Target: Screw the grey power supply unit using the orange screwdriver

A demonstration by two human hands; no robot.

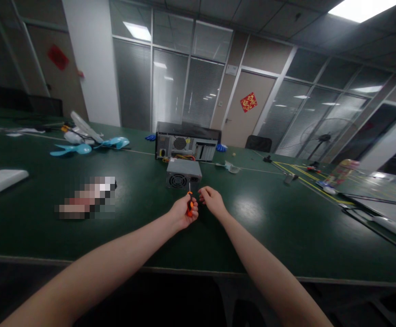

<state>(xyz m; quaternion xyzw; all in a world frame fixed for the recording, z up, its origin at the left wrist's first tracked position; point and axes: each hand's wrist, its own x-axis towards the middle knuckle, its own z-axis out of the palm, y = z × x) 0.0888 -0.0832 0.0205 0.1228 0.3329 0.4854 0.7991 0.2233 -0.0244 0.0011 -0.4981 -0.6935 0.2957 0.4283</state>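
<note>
My left hand [183, 212] is wrapped round the orange and black handle of a screwdriver [190, 205]. The screwdriver's shaft points away from me, its tip at the near face of a grey power supply unit [184, 168] with a round fan grille. Whether the tip touches the metal is too small to tell. Just right of the screwdriver is my right hand [212, 200], fingers curled; anything between its fingertips is too small to make out. Behind the power supply, a computer case [188, 143] lies with its rear panel facing me, coloured wires between the two.
On the green table [143, 236], light-blue fan blades [112, 143] and a white part [3, 179] lie left, near a pixelated object [87, 198]. Blue gloves [221, 148] lie by the case. A small metal part [289, 178] and a long frame [375, 218] are at right.
</note>
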